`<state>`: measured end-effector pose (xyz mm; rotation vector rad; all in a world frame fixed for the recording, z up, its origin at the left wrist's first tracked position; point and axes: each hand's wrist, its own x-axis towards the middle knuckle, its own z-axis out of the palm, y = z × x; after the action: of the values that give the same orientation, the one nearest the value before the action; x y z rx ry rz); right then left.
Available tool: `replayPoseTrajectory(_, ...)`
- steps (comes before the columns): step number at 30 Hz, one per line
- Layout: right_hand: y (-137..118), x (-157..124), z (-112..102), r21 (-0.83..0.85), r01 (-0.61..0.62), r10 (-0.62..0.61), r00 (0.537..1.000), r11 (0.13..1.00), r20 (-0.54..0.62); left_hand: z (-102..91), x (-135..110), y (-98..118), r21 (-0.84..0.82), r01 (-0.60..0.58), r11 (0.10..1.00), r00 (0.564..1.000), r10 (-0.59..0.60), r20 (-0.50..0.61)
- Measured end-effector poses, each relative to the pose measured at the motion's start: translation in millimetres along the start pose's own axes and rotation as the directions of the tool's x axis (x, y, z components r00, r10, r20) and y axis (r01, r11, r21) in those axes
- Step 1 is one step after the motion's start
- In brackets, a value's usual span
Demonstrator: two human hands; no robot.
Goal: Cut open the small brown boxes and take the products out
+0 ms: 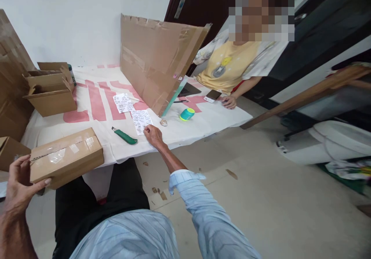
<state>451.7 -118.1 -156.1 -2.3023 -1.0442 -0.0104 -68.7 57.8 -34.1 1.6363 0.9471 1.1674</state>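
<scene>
A closed cardboard box point(68, 150) with clear tape across its top sits at the table's front left edge. My left hand point(21, 181) grips its left end, thumb on the front side and fingers behind. My right hand point(154, 136) is at the lower right corner of a white sheet point(140, 120) printed with small dark drawings. Its fingers are curled together, and what they pinch, if anything, is hidden. Between the box and that sheet lies a green utility knife point(124, 136). A second printed sheet point(122, 103) lies just behind the first.
A large cardboard panel point(156, 58) stands upright on the cloth-covered table point(95, 96). A teal and yellow spool point(187, 114) and a crumpled clear scrap point(163, 123) are right of the sheets. Open boxes point(55, 101) stand at left. A person point(226, 69) sits across, beside a phone point(213, 94).
</scene>
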Motion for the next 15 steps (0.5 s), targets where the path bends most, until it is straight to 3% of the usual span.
replayPoseTrajectory(9, 0.9, -6.6, -0.2, -0.029, 0.062, -0.063, 0.997, 0.998, -0.043, 2.2, -7.4, -0.4, -0.074, 0.01, 0.997, 0.999, -0.007, 0.039)
replayPoseTrajectory(15, 3.8, -13.9, -3.9, -0.026, 0.082, -0.084, 0.994, 0.996, -0.073, -0.7, -10.6, -2.7, -0.07, -0.046, 0.997, 0.994, 0.053, 0.101)
